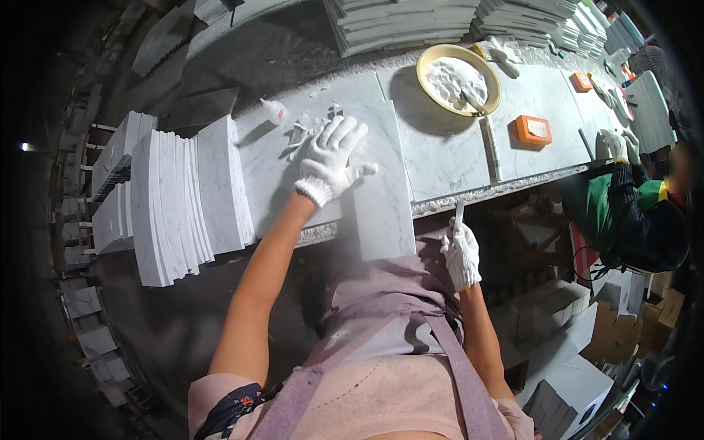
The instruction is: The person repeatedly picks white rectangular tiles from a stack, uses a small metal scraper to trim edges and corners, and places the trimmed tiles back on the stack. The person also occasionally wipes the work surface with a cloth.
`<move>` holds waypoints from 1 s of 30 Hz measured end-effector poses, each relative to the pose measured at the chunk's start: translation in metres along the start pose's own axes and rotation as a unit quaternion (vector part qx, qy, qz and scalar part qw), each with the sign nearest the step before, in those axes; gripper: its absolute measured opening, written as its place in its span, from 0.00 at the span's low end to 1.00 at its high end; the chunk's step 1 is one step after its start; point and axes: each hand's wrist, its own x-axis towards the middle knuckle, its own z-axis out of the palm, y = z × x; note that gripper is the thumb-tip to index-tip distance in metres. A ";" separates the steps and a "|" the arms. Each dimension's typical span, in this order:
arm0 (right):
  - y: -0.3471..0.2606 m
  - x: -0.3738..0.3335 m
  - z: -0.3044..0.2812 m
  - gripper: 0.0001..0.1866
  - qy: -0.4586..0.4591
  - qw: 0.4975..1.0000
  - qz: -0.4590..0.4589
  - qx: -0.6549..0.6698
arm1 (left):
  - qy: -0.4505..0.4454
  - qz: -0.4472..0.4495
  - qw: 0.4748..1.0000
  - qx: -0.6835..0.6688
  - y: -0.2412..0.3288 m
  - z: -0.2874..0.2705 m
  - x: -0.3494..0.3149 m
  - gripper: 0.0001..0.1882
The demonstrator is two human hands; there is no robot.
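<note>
My left hand (334, 158), in a white knit glove, rests with spread fingers on a pale grey-veined stone slab (385, 209). The slab lies on the work table, its near end jutting over the front edge toward my apron. Small broken white flakes (297, 136) lie by my left fingertips. My right hand (462, 257), gloved too, is closed around a narrow flat blade-like tool (460, 211) pointing up, just in front of the table edge. The tool's lower part is hidden in my fingers. A small white squeeze bottle (273, 111) stands beyond my left hand.
A yellow bowl (422, 66) of white powdery material holds a spoon-like tool. Right of it sit an orange box (533, 130) and a flat bar (491, 150). Stacked slabs (172, 205) stand at left, more (403, 26) at back. Another person (623, 198) works at far right.
</note>
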 end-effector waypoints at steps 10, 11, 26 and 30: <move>-0.003 0.003 -0.004 0.14 -0.006 1.000 0.007 -0.018 | -0.032 0.005 0.999 -0.022 -0.002 -0.014 0.005 0.25; -0.003 0.002 -0.004 0.15 -0.011 1.000 0.008 -0.004 | 0.038 0.018 0.997 -0.068 0.001 -0.020 -0.002 0.21; -0.030 -0.056 0.061 0.15 -0.180 0.965 -0.111 -0.158 | -0.104 -0.519 0.768 -0.362 0.140 -0.053 -0.135 0.27; -0.031 -0.061 0.068 0.14 -0.171 0.959 -0.132 -0.183 | -0.163 -0.521 0.760 -0.352 0.140 -0.053 -0.131 0.32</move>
